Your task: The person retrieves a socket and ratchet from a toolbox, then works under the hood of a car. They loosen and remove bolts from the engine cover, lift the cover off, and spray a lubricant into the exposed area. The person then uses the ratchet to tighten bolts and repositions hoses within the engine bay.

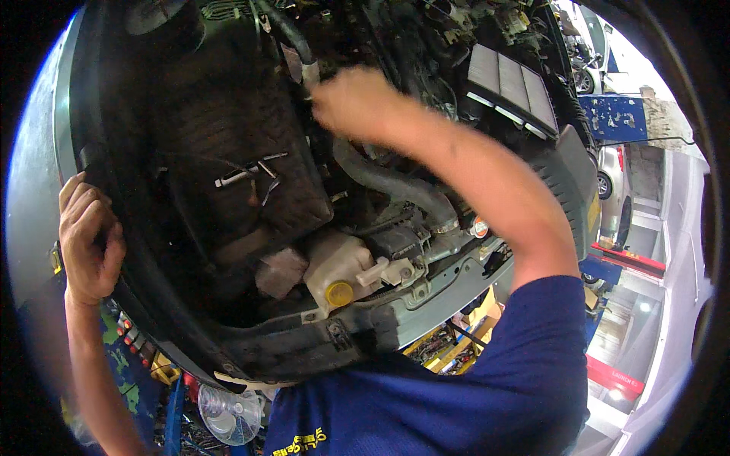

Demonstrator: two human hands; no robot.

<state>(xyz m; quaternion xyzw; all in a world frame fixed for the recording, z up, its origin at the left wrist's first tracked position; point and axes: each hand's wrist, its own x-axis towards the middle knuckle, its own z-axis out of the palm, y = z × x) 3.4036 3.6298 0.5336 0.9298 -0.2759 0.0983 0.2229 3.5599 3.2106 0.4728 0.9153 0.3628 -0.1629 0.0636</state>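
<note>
**Inspector:** Report your fingers first.

**Me:** My right hand is deep in the engine bay, fingers curled in at the end of a black hose where a pale clamp band sits. The hand is blurred, so I cannot tell how tightly it is closed or whether it actually grips the band. My left hand is at the left edge of the bay, fingers bent over the black front rim, thumb toward me, resting on it and holding nothing loose.

**Inspector:** What lies around the right hand?

**Me:** Just below my wrist a thick grey ribbed hose runs down to the right. Left of it is a large dark cover with a few small metal tools lying on top.

**Inspector:** Further out?

**Me:** A whitish reservoir with a yellow cap sits near the front crossmember. An air filter element lies at upper right. Below the rim, a small white fan stands among clutter.
</note>
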